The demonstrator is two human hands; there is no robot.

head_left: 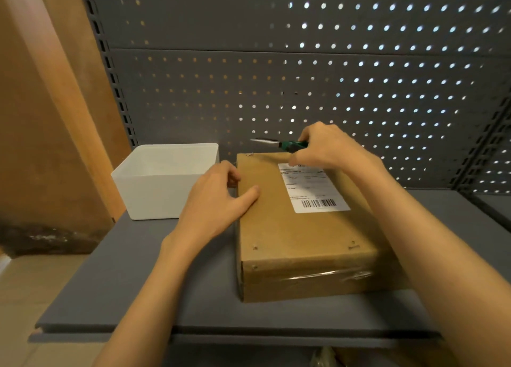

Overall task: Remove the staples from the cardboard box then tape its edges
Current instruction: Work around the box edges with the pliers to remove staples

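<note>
A flat brown cardboard box (290, 228) lies on the grey shelf (138, 283), a white shipping label (312, 187) on its top. Staples show near its front corners, one staple (353, 246) at the front right, and another staple (250, 154) sticks up at the far left corner. Clear tape (326, 276) runs along the front face. My left hand (218, 203) holds the box's left edge, thumb on top and fingers curled down the side. My right hand (329, 148) grips green-handled pliers (279, 144) above the far edge, their metal tip pointing left, close above the far-left staple.
A white open bin (166, 178) stands on the shelf just left of the box, by my left hand. A grey pegboard wall (304, 76) rises right behind. Brown board (49, 117) closes the left side. The shelf's front edge runs below the box.
</note>
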